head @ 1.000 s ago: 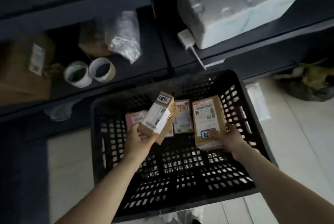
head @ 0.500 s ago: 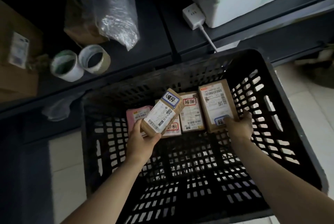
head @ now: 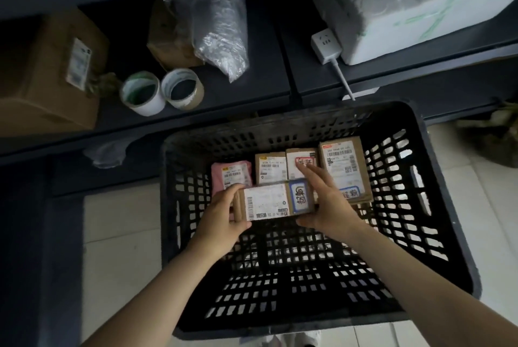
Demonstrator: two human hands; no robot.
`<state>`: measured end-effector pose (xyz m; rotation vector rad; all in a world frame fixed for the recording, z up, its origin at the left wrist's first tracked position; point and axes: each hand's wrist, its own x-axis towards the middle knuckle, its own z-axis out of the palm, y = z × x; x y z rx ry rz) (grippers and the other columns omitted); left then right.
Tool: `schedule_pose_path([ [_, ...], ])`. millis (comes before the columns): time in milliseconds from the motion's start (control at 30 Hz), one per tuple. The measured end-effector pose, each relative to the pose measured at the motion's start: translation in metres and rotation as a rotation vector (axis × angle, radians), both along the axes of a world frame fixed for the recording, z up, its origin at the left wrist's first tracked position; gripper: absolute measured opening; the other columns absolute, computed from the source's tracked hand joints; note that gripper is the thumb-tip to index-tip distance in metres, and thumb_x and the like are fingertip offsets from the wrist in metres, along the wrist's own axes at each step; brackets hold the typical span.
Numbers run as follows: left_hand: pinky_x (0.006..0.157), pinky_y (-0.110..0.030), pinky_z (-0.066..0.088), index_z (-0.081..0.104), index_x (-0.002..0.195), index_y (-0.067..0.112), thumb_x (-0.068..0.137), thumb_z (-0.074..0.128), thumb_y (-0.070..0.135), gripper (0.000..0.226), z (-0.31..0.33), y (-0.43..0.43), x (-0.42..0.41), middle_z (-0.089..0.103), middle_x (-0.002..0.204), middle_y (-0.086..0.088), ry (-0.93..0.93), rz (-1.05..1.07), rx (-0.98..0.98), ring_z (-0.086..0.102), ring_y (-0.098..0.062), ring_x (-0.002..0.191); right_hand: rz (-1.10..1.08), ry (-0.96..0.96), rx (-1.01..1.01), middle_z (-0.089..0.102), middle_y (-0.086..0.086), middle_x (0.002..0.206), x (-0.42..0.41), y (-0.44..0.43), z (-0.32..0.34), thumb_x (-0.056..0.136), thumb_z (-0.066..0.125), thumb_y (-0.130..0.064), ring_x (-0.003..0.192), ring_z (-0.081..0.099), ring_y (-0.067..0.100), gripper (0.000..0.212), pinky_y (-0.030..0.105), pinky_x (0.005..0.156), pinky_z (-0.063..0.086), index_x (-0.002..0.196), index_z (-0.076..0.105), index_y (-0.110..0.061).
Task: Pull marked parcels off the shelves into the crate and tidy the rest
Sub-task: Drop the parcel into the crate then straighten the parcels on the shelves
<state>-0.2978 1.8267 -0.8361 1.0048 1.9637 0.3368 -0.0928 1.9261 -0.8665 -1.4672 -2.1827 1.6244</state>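
A black slatted crate (head: pixel 437 206) stands on the floor below the shelves. Both hands hold a small brown parcel with a white label and a blue-framed mark (head: pixel 276 201), lying crosswise low inside the crate. My left hand (head: pixel 227 217) grips its left end and my right hand (head: pixel 328 203) its right end. Behind it, along the crate's far wall, lie a pink parcel (head: pixel 231 175), two small brown parcels (head: pixel 270 168) (head: pixel 301 163), one with a red mark, and a taller brown parcel with a blue mark (head: pixel 346 170).
On the dark shelf (head: pixel 252 88) sit a large cardboard box (head: pixel 53 72), two tape rolls (head: pixel 141 93) (head: pixel 183 88), and a box under a clear plastic bag (head: pixel 213 27). A white foam box (head: pixel 414 1) and a power strip (head: pixel 326 45) sit at the right. Tiled floor surrounds the crate.
My left hand turned the parcel from tilted to crosswise and lowered it in the crate. My right hand left the tall parcel and took the parcel's right end.
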Motion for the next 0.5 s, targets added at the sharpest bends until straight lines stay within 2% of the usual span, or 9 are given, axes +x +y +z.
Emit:
schedule_pose_path([
  [100, 0.098, -0.018, 0.041, 0.034, 0.141, 0.031, 0.080, 0.071, 0.009, 0.075, 0.011, -0.009, -0.013, 0.037, 0.140, 0.008, 0.030, -0.065, -0.006, 0.046, -0.005, 0.117, 0.156, -0.035, 0.243, 0.036, -0.002, 0.134, -0.015, -0.011, 0.008, 0.068, 0.079, -0.014, 0.118, 0.047, 0.016, 0.076, 0.031, 0.092, 0.050, 0.135, 0.045, -0.022],
  [167, 0.105, -0.030, 0.041, 0.032, 0.142, 0.032, 0.080, 0.071, 0.011, 0.076, 0.016, -0.017, -0.022, 0.036, 0.143, 0.008, 0.068, -0.081, -0.010, 0.046, -0.010, 0.124, 0.184, -0.083, 0.223, 0.034, -0.004, 0.121, -0.026, -0.021, 0.010, 0.067, 0.079, -0.017, 0.105, 0.053, 0.017, 0.072, 0.031, 0.087, 0.052, 0.131, 0.047, -0.018],
  [200, 0.106, -0.032, 0.040, 0.031, 0.143, 0.031, 0.081, 0.070, 0.011, 0.076, 0.017, -0.022, -0.026, 0.036, 0.144, 0.007, 0.085, -0.092, -0.012, 0.044, -0.011, 0.126, 0.193, -0.106, 0.189, 0.030, -0.006, 0.116, -0.030, -0.025, 0.009, 0.066, 0.079, -0.018, 0.102, 0.053, 0.017, 0.074, 0.031, 0.086, 0.052, 0.132, 0.046, -0.017],
  [333, 0.110, -0.024, 0.032, 0.026, 0.147, 0.027, 0.088, 0.062, 0.015, 0.071, 0.023, -0.034, -0.034, 0.033, 0.147, 0.005, 0.180, -0.163, 0.047, 0.039, -0.009, 0.130, 0.210, -0.166, 0.087, 0.033, -0.008, 0.111, -0.041, -0.040, 0.008, 0.066, 0.079, -0.028, 0.103, 0.052, 0.018, 0.076, 0.031, 0.089, 0.049, 0.133, 0.046, -0.017],
  [433, 0.105, -0.015, 0.025, 0.021, 0.149, 0.027, 0.093, 0.055, 0.022, 0.066, 0.032, -0.038, -0.042, 0.032, 0.148, 0.007, 0.295, -0.175, 0.149, 0.034, -0.009, 0.133, 0.059, -0.261, 0.083, 0.038, -0.006, 0.106, -0.051, -0.046, 0.007, 0.066, 0.080, -0.032, 0.093, 0.051, 0.016, 0.067, 0.030, 0.079, 0.049, 0.123, 0.050, -0.016],
  [500, 0.105, -0.015, 0.019, 0.025, 0.148, 0.024, 0.094, 0.053, 0.025, 0.062, 0.040, -0.038, -0.049, 0.034, 0.146, 0.006, 0.356, -0.134, 0.211, 0.032, -0.010, 0.134, -0.096, -0.356, 0.064, 0.038, -0.002, 0.106, -0.064, -0.049, 0.008, 0.069, 0.077, -0.040, 0.088, 0.048, 0.018, 0.063, 0.031, 0.073, 0.043, 0.117, 0.045, -0.014],
])
